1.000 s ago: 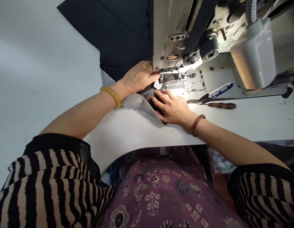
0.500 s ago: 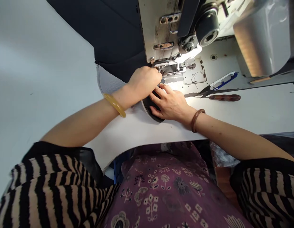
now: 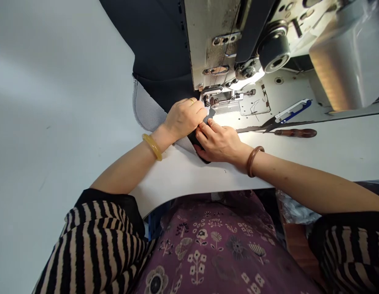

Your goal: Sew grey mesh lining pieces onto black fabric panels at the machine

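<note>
Dark fabric (image 3: 160,49) with a light grey mesh backing (image 3: 148,104) lies on the white table and runs under the sewing machine (image 3: 204,45). My left hand (image 3: 185,118) is closed on the fabric just in front of the presser foot (image 3: 207,100), its fingertips pinching the edge. Beside it, my right hand (image 3: 221,141) presses down on the near end of the dark piece, fingers bent and touching the cloth. The fabric under both hands is partly hidden.
Right of my hands lie thread snips (image 3: 292,112) with a blue and white handle and a wooden-handled awl (image 3: 295,133). Loose thread ends (image 3: 255,108) rest on the machine bed. A plastic-wrapped part (image 3: 345,61) hangs at upper right. The table's curved edge (image 3: 174,199) borders my apron.
My left hand has drawn slightly back from the presser foot, uncovering it, and its wrist has turned. The right hand stays on the fabric. The whole view has shifted a little.
</note>
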{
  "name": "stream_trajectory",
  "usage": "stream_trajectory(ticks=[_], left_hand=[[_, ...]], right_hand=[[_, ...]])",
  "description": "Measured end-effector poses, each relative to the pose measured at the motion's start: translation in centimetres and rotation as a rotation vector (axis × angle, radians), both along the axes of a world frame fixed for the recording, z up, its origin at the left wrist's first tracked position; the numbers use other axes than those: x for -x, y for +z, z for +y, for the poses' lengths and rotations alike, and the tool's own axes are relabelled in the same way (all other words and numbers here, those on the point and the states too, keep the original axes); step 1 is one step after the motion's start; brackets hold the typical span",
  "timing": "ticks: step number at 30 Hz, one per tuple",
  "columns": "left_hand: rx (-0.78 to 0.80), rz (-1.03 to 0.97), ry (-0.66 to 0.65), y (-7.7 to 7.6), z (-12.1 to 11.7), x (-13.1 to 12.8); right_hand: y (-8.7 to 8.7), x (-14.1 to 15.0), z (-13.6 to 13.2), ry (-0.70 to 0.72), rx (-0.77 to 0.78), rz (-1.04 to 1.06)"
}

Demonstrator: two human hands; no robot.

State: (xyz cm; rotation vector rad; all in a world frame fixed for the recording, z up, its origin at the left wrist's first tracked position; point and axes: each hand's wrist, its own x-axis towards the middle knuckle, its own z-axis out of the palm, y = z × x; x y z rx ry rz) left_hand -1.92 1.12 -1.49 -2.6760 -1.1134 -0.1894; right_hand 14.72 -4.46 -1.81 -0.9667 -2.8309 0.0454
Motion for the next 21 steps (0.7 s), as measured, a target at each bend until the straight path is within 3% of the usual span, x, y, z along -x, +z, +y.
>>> stream_trajectory(ticks=[4,8,15,18,21], left_hand=[[0.056,-0.060,-0.001,0.0,0.1,-0.4],[0.010,-0.053,-0.052,-0.1,0.2,-0.4],[-0.071,-0.005,-0.074,0.0,-0.6,0.1],[-0.097,-0.021,-0.054,-0.2,-0.8,0.1],[-0.092,-0.058,-0.056,-0.5,-0.6,0.0]], right_hand=[[-0.1,0.5,-0.2,-0.032,0.002,0.013],[-0.4,0.3,0.1,-0.048,-0.012,0.048],[-1.3,-2.4,1.5,0.270,-0.099,0.100],[-1.1,-2.2,1.3,0.288,-0.119,0.067],[-0.6,-1.2,0.6,0.219,-0.090,0.000]])
